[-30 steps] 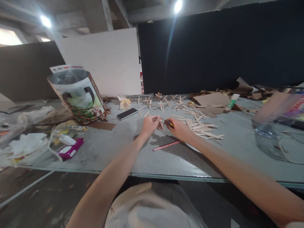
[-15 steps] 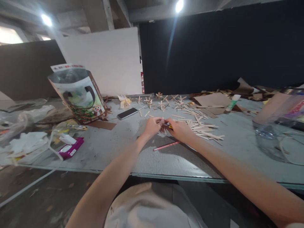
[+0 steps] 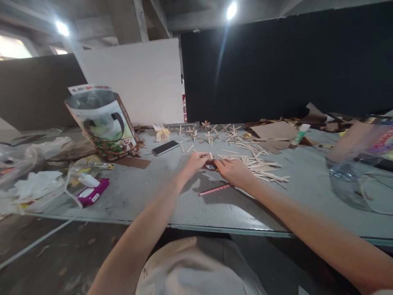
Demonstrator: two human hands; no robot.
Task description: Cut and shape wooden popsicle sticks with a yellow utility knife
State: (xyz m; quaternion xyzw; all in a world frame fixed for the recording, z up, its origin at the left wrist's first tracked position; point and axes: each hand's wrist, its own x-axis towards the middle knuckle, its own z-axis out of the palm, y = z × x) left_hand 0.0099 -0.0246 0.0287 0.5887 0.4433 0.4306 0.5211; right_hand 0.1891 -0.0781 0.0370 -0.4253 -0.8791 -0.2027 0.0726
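My left hand [image 3: 198, 161] is closed in a pinch on a short wooden stick [image 3: 211, 155], whose pale end shows above the fingertips. Close against it, my right hand [image 3: 231, 170] is curled round a small object with a yellow part [image 3: 217, 168]; its kind is mostly hidden by the fingers. A pink pencil [image 3: 215, 189] lies on the table just below both hands. Loose wooden sticks [image 3: 268, 170] are heaped beside my right hand. Behind the hands stand several star-shaped pieces made of crossed sticks [image 3: 211, 137].
A phone [image 3: 165, 148] lies left of the stars. Farther left are a large printed bag [image 3: 107, 127], a purple tissue pack [image 3: 95, 192] and plastic wrappings [image 3: 27, 155]. Cardboard pieces [image 3: 273, 130], a glue stick [image 3: 300, 134] and a clear plastic container [image 3: 346, 180] occupy the right.
My right hand has turned slightly, its fingers now flatter over the held object. A small whitish-and-dark patch now shows between the hands. The left hand keeps its pinch.
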